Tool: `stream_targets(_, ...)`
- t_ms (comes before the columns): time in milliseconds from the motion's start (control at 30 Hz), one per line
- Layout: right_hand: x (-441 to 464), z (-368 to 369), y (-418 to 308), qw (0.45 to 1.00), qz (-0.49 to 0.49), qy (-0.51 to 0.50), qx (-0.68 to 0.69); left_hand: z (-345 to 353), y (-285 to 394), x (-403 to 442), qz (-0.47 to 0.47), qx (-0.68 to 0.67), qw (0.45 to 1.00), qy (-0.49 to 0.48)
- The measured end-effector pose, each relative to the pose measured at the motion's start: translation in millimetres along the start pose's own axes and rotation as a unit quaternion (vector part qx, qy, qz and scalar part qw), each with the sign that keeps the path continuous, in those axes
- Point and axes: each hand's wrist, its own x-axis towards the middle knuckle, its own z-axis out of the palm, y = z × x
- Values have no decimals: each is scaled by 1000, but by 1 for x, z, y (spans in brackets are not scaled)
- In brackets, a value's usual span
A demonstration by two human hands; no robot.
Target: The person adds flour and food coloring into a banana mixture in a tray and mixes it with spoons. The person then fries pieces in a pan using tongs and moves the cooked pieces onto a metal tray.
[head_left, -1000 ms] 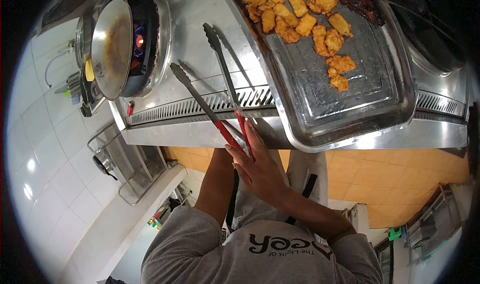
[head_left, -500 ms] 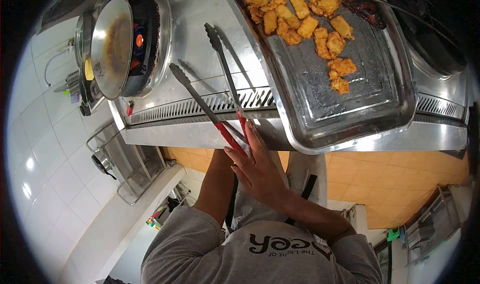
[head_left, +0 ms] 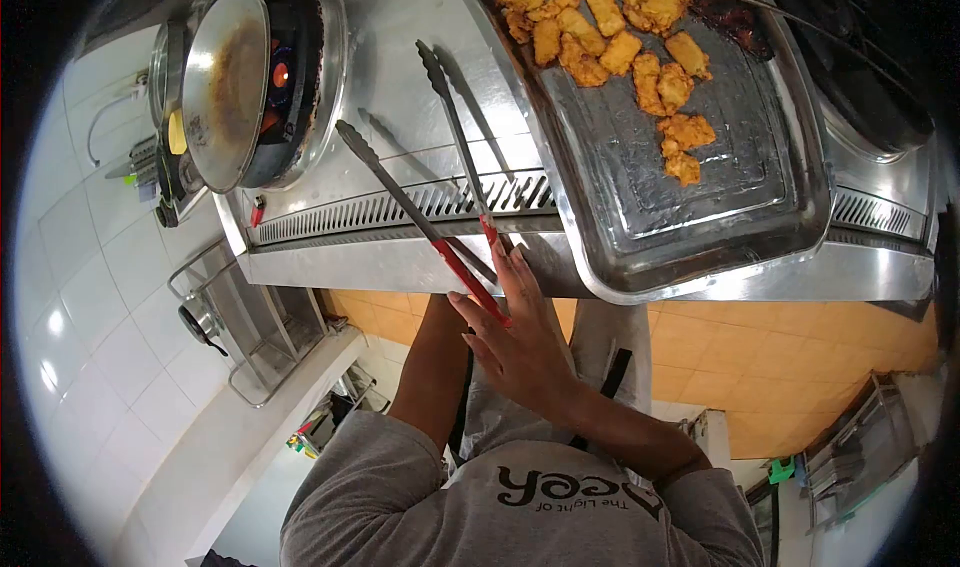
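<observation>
My right hand point(head_left: 525, 352) is closed around the red handles of a pair of metal tongs point(head_left: 405, 202). Their dark scalloped tips are spread apart over the steel counter, with nothing between them. To the right of the tongs lies a deep metal tray point(head_left: 700, 207), its front end at the counter edge. Golden fried pieces point(head_left: 603, 12) cover its far part, and a few lie nearer its middle. My left forearm point(head_left: 430, 357) reaches down to the counter's front edge, where the hand is hidden from sight.
At the left, a wide pan point(head_left: 225, 92) stands tilted beside a burner point(head_left: 290, 77) with an orange glow. A slotted grate point(head_left: 400, 202) runs along the counter front. A dark browned piece point(head_left: 735, 22) and a wire tool point(head_left: 790, 7) are at the tray's far right, near a dark pot point(head_left: 860, 77).
The tongs' arms have spread slightly wider, and their tips have moved a little farther away from me. The tray and its pieces look the same.
</observation>
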Motion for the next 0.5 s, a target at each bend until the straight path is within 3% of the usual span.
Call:
stream_targets(100, -5, -1, -5, 1000, 12, -6, -4, 2, -1, 2, 4, -3, 1000, -6)
stream_targets(333, -23, 4, -29, 992, -97, 62, -53, 8, 2, 12, 48, -51, 997, 11)
stream_targets(500, -27, 18, -60, 982, -163, -43, -90, -58, 3, -15, 162, -90, 979, 89)
